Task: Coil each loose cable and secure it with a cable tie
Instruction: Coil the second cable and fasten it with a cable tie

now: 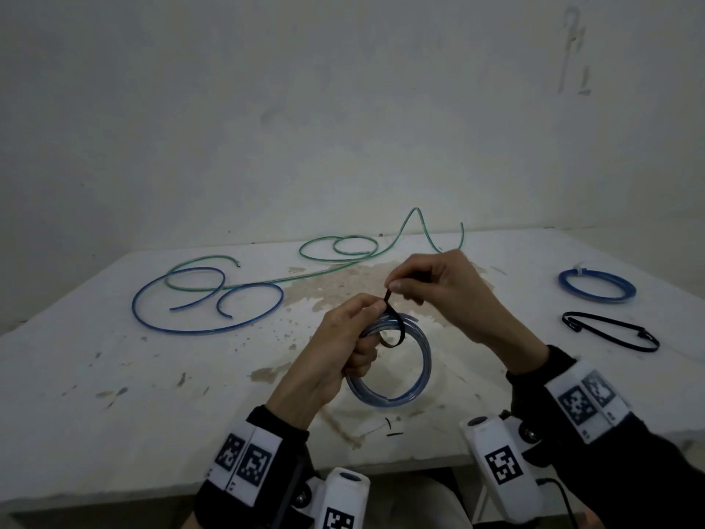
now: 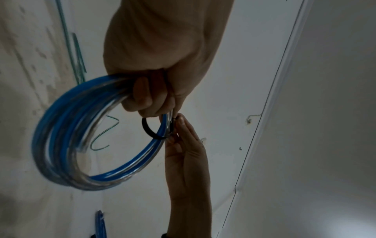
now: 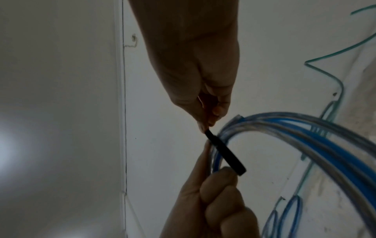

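Note:
My left hand [image 1: 354, 337] grips a coil of blue cable [image 1: 414, 379] held just above the white table [image 1: 114, 395], fingers curled round its upper left side. A black cable tie [image 1: 395, 330] loops around the coil's strands there. My right hand [image 1: 427, 284] pinches the tie's free end between thumb and forefinger, above the coil. In the left wrist view the blue coil [image 2: 67, 145] hangs from my left hand [image 2: 154, 96], the black tie [image 2: 150, 130] looped by the fingertips. In the right wrist view my right hand [image 3: 205, 116] pinches the black tie [image 3: 225, 156] beside the coil [image 3: 305, 133].
A loose blue cable [image 1: 208, 307] and a loose green cable [image 1: 335, 253] sprawl across the far left and middle of the table. At the right lie a tied blue coil [image 1: 597, 286] and spare black cable ties [image 1: 610, 330]. A wall rises behind the table.

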